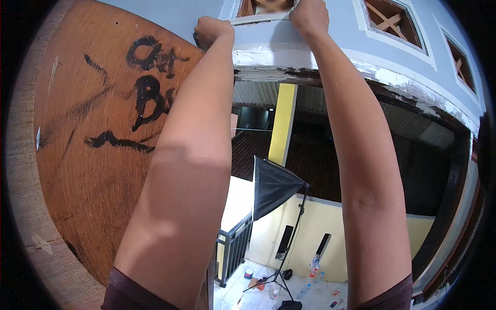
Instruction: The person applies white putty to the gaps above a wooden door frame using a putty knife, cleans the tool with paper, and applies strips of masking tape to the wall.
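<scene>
Far left, we list one brown wooden panel (98,103), grain showing, bearing rough black painted marks, its curved pale border along the left.

Next, the left hand (213,31), far and high, just right of the panel's upper edge: fingers curled inward, knuckles up, at the left end of a pale strip (261,19). We cannot tell whether the fingers are closed on it.

Centre, the strip itself: narrow, whitish, running between the two hands along the lower edge of a lattice opening (264,7). Below it, we enter one beam (274,56) with flaking white paint.

Beyond and lower, we count a dark railing (235,253), a black softbox lamp (276,188) on a slim stand, a yellow post (283,121) behind it, and clear bottles (306,289) on pale floor tiles.

Right of centre, the right hand (310,18), at the strip's right end, fingers bent, tips hidden from us; its hold we cannot tell.

Far right, we record two more lattice openings, one nearer (391,21) and one at the edge (459,64), in the blue-grey wall (346,36).
</scene>
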The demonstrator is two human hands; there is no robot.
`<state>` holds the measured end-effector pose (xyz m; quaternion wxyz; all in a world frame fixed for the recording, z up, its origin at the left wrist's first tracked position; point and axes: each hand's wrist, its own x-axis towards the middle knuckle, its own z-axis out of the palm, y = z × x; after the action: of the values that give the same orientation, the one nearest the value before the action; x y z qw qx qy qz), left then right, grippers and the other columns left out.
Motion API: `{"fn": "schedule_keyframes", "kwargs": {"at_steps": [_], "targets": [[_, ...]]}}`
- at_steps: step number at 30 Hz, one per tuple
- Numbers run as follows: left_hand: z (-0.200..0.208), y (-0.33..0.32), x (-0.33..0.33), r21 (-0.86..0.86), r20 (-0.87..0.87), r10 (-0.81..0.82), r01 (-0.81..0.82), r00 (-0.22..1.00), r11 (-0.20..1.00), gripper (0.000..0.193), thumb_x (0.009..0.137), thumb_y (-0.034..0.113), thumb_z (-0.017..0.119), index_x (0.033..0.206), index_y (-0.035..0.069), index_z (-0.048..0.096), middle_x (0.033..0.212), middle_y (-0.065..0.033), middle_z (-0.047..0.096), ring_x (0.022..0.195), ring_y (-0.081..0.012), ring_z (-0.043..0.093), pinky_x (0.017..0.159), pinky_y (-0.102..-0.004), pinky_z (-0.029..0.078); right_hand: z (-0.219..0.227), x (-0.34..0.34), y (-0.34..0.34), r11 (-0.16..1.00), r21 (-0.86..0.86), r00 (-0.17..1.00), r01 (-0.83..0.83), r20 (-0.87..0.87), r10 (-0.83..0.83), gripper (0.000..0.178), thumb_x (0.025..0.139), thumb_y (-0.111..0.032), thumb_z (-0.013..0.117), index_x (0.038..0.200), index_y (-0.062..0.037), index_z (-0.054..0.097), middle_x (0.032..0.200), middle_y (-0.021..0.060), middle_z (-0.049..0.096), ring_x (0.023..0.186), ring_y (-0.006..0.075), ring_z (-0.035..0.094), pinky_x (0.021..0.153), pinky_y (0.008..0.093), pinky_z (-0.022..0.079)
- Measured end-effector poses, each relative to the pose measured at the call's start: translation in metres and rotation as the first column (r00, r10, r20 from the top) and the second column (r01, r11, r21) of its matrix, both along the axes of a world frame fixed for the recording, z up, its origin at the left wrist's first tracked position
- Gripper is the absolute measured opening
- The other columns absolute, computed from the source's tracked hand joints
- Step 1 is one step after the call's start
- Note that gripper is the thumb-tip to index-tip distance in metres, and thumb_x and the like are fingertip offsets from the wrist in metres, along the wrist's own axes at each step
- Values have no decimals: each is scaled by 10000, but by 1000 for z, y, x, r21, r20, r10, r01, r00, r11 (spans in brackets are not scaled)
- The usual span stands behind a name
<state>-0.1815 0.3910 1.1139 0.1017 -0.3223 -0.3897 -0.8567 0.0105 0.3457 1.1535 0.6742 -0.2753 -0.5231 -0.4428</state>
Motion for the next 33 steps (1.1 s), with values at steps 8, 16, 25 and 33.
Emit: {"fn": "schedule_keyframes", "kwargs": {"at_steps": [8,16,25,33], "targets": [[-2,-3,3,-6,-11,20,-20,1000,1000,260,816,192,825,975,-4,764,1034,-222,756,993,-378,746,856,-448,622,5,0,-6,998,-3,998,-59,-29,59,155,863,-30,649,996,41,686,1066,320,693,1036,476,682,894,515,563],[-2,-2,1,-4,-17,21,-22,1000,1000,229,823,166,799,974,-3,762,1034,-224,755,995,-377,746,863,-443,617,4,4,-17,990,-113,993,-88,-85,79,253,825,-62,720,1038,63,667,1105,336,687,1092,475,671,922,499,557],[2,0,-1,-20,0,42,-42,999,999,205,820,153,795,964,10,764,1037,-216,757,993,-373,747,872,-442,615,-1,1,-14,995,-92,999,-39,6,40,193,844,-7,664,1025,55,682,1072,314,697,1039,474,680,881,511,561],[2,6,-3,-18,-4,49,-49,999,999,335,792,289,875,1002,47,779,1088,-216,753,1029,-372,737,911,-447,593,5,3,2,999,38,997,-6,74,3,136,843,0,651,957,56,699,1025,319,695,1014,479,676,886,515,555]]}}
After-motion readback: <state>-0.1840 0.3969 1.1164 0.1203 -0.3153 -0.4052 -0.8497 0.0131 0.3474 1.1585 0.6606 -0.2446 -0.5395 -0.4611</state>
